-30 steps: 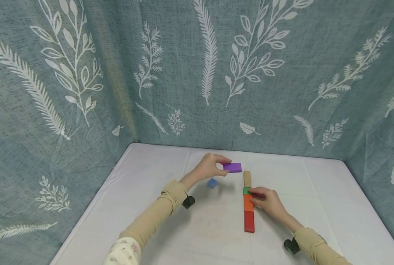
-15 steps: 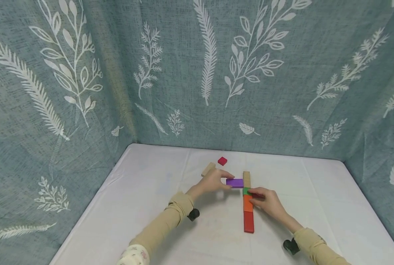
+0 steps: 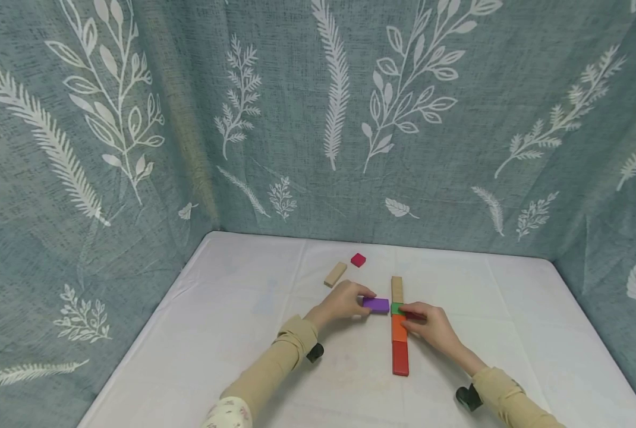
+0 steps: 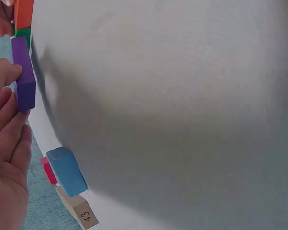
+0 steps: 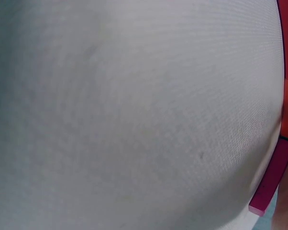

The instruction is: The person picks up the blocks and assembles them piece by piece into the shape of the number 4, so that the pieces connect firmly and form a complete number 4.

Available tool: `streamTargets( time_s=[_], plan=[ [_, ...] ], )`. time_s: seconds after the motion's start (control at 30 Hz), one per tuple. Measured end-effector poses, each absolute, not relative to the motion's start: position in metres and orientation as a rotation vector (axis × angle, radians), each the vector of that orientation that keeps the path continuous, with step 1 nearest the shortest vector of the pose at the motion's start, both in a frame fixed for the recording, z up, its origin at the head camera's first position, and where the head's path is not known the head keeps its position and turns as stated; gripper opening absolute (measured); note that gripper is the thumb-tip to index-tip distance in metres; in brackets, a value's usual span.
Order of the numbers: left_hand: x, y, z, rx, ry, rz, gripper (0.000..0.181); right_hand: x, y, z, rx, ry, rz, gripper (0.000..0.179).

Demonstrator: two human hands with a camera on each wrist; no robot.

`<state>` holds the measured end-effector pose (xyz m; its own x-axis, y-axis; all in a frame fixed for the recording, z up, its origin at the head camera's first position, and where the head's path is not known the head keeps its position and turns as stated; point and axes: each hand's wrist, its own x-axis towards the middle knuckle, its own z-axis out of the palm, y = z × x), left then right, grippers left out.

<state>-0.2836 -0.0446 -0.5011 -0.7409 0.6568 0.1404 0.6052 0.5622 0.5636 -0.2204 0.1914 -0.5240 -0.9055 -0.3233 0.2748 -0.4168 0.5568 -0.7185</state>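
In the head view my left hand (image 3: 345, 299) pinches a purple block (image 3: 375, 305) between thumb and fingers, its end just left of a green block (image 3: 396, 308) with a thin gap showing. My right hand (image 3: 433, 324) holds a dark red block (image 5: 271, 177) against the green block's right side; fingers partly cover it. The green block sits in a straight row with a plain wooden block (image 3: 397, 289) beyond it, and an orange block (image 3: 399, 328) and a red block (image 3: 400, 358) on the near side.
Behind my left hand lie another plain wooden block (image 3: 335, 274) and a crimson block (image 3: 358, 260). A blue block (image 4: 67, 171) shows in the left wrist view but is hidden in the head view. A patterned curtain (image 3: 296, 119) borders the white-covered table (image 3: 189, 333).
My left hand has brought the purple block down toward the near side, beside the green block, uncovering the loose wooden and crimson blocks while hiding the blue one. My right hand stays put.
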Motion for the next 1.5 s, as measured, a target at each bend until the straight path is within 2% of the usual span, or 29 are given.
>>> streamTargets(
  time_s=[1.5],
  plan=[
    [-0.2801, -0.036, -0.5078, 1.067, 2.737, 0.881, 0.033, -0.2229, 0.1938, -0.5249, 0.626, -2.701, 1.306, 0.035]
  ],
)
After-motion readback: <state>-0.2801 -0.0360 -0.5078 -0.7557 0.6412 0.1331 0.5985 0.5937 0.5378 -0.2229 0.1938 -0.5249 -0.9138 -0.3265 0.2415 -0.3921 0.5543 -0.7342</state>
